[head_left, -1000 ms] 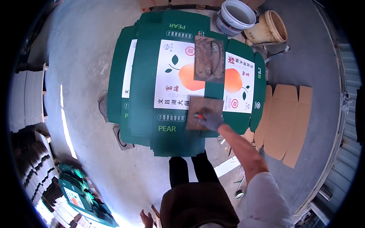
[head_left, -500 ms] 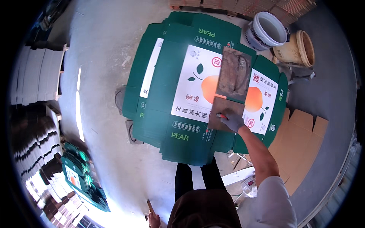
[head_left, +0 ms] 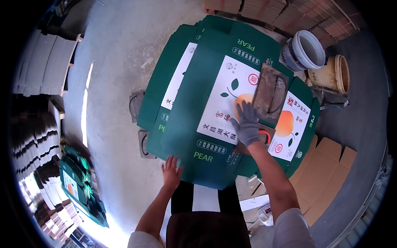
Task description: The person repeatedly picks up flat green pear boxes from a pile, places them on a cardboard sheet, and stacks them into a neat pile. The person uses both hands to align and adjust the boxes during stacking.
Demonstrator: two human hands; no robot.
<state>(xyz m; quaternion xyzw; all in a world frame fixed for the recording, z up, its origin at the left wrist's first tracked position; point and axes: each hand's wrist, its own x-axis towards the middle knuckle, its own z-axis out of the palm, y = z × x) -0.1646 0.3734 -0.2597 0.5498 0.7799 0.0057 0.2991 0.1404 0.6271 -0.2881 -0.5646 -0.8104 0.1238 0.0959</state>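
My right hand (head_left: 246,124), in a grey glove, lies flat with fingers spread on the orange fruit picture of a green printed cardboard sheet (head_left: 182,120). Partly hidden behind its wrist is a brown weight plate (head_left: 244,149) with a red handle (head_left: 265,135). Beyond it a second brown plate (head_left: 270,93) with a dark handle rests across this sheet and the neighbouring green sheet (head_left: 302,89). At the near left edge of the sheet is my bare left hand (head_left: 171,171), fingers stretched out. Another green sheet with a white panel (head_left: 165,78) shows beneath on the left.
A white bucket (head_left: 304,51) and a yellowish bucket (head_left: 331,74) stand at the far right. Brown flattened cardboard (head_left: 324,173) lies at right. Two dark plates (head_left: 145,144) sit left of the sheets. Stacked boards (head_left: 41,62) and folded green boxes (head_left: 78,186) line the left.
My right hand has let go of the red handle and moved onto the fruit picture. My left hand has come up to the sheet's edge; the brown strip it held is out of sight.
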